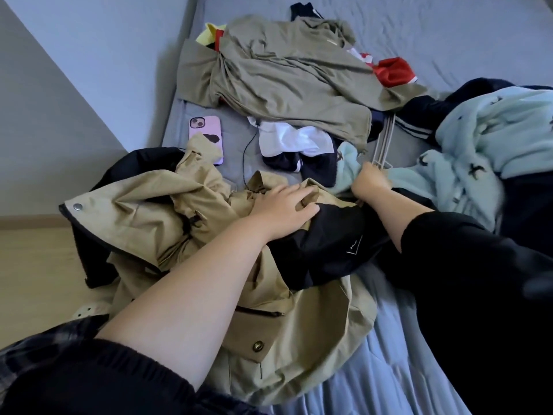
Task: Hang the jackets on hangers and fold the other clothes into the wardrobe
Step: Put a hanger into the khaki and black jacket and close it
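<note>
We find the tan jacket (167,205), black-lined, with metal snaps and a zip pocket, lying crumpled at the near edge of the bed (419,31) and partly hanging over its side. Further up the bed lie an olive garment (284,70) spread over white, red and navy pieces, a pink phone (206,136) partly under a fold of the jacket, and a light-blue fleece (493,127) at the right. Our left hand (281,208) rests on the jacket with fingers spread, its grip released, while our right hand (372,181) grasps the near ends of the white hangers (383,139), which lie between the olive garment and the fleece.
</note>
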